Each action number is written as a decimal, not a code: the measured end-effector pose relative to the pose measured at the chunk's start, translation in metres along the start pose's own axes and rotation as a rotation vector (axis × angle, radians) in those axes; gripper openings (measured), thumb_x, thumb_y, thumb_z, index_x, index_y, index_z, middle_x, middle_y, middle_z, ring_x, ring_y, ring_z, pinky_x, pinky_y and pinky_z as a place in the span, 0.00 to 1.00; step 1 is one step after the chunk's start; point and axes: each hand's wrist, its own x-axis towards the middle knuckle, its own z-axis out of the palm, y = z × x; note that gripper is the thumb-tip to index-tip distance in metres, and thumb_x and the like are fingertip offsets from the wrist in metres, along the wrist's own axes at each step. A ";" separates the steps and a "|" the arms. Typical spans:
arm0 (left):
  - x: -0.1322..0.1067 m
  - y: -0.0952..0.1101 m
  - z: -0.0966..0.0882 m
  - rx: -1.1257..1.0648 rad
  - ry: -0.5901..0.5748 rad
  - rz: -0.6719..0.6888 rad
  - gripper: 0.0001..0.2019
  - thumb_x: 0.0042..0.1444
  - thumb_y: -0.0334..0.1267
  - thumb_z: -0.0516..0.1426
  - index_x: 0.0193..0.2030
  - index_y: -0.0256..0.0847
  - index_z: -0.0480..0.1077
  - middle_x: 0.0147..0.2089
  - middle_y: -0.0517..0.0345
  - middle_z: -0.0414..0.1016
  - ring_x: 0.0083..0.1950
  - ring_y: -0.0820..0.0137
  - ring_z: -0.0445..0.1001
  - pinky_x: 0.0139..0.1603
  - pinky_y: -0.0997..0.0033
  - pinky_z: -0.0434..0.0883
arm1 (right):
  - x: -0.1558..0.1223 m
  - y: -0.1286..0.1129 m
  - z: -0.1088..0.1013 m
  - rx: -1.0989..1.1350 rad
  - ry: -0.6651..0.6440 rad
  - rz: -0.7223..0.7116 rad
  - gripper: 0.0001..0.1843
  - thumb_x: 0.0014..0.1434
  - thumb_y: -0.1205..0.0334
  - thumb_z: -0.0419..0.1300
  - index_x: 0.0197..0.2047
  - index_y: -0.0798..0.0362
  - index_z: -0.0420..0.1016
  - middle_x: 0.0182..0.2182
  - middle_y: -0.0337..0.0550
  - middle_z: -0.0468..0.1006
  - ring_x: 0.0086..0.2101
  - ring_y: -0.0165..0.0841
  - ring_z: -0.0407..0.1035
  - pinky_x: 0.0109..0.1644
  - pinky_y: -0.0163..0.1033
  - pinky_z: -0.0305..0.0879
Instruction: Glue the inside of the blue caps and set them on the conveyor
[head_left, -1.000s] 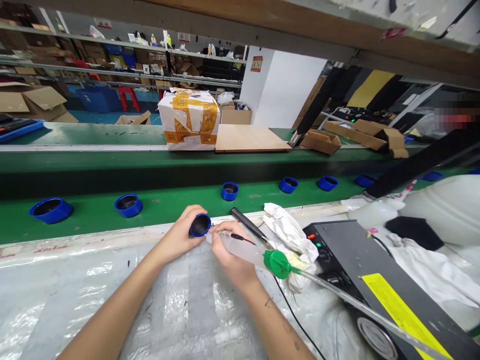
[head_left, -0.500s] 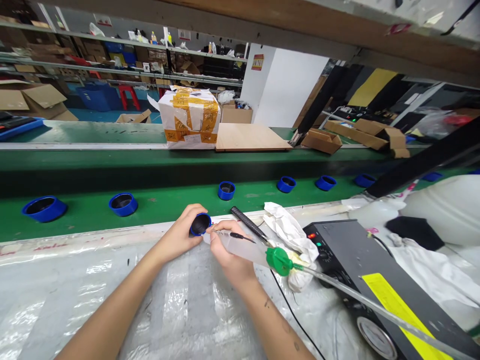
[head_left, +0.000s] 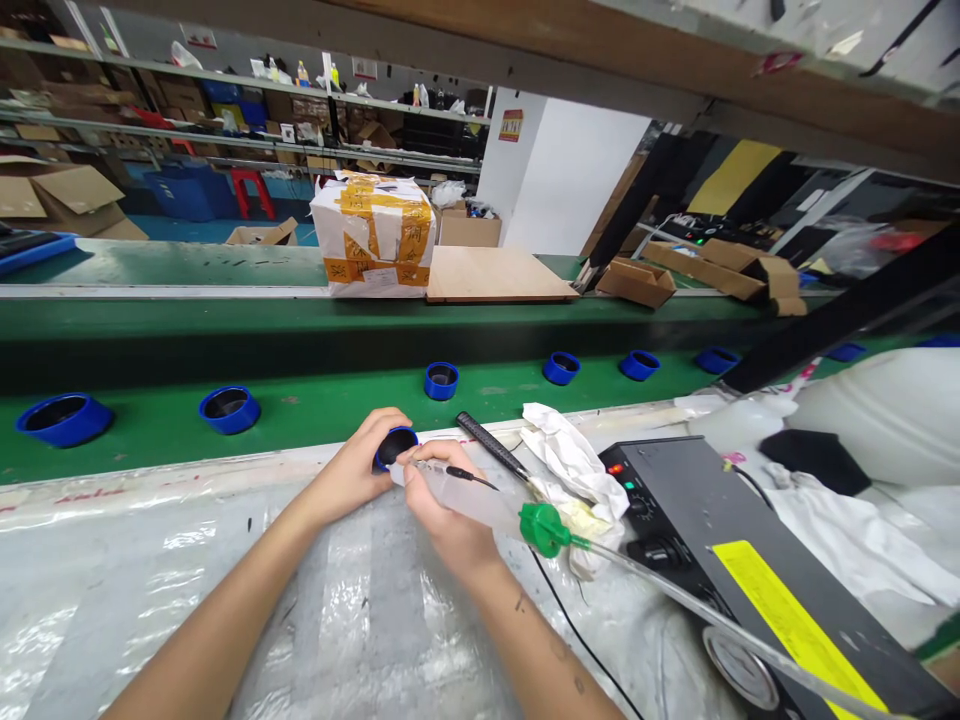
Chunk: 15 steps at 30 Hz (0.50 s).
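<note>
My left hand [head_left: 356, 465] is wrapped round a small blue cap [head_left: 395, 445] with a black inside, tilted so its mouth faces me. My right hand [head_left: 439, 500] grips a clear syringe-like dispenser [head_left: 472, 500] with a green end cap [head_left: 543, 528], and its tip sits at the blue cap's rim. A clear hose [head_left: 675, 590] runs from the green end toward the right. Both hands rest over the plastic-covered bench [head_left: 225, 600].
Several blue caps [head_left: 229, 408] stand spaced along the green conveyor belt [head_left: 337, 405] just beyond the hands. A black tool handle [head_left: 491, 445], a crumpled white rag [head_left: 570, 460] and a dark control box [head_left: 712, 540] lie to the right. A taped carton [head_left: 373, 235] sits behind.
The blue caps on the belt have shifted slightly to the left. My right hand has pushed the dispenser tip closer into the held cap; my left hand holds still.
</note>
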 end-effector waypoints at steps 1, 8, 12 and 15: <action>0.000 0.000 0.000 -0.005 -0.001 -0.003 0.24 0.54 0.26 0.58 0.58 0.45 0.64 0.61 0.49 0.66 0.65 0.58 0.68 0.66 0.57 0.69 | 0.000 0.000 0.001 0.007 0.001 -0.004 0.02 0.56 0.63 0.64 0.35 0.49 0.76 0.33 0.40 0.85 0.35 0.37 0.80 0.40 0.40 0.74; 0.002 0.002 -0.001 -0.024 0.013 -0.018 0.20 0.56 0.31 0.60 0.56 0.45 0.67 0.61 0.49 0.69 0.64 0.57 0.70 0.65 0.57 0.70 | 0.000 0.001 0.001 -0.010 0.014 -0.016 0.02 0.56 0.63 0.64 0.36 0.49 0.76 0.35 0.40 0.85 0.35 0.37 0.80 0.43 0.41 0.74; 0.002 0.001 -0.002 -0.022 0.010 -0.020 0.20 0.56 0.31 0.60 0.56 0.44 0.68 0.61 0.49 0.69 0.65 0.57 0.70 0.65 0.58 0.70 | -0.001 -0.002 0.002 0.016 0.005 -0.018 0.03 0.57 0.63 0.64 0.36 0.49 0.76 0.34 0.40 0.85 0.37 0.37 0.80 0.40 0.40 0.75; 0.001 -0.001 -0.002 -0.023 0.004 -0.010 0.21 0.57 0.31 0.59 0.57 0.44 0.67 0.62 0.48 0.70 0.66 0.57 0.70 0.66 0.56 0.70 | -0.002 -0.005 0.002 0.028 -0.001 -0.017 0.03 0.58 0.63 0.64 0.37 0.49 0.76 0.35 0.41 0.86 0.37 0.37 0.80 0.40 0.39 0.75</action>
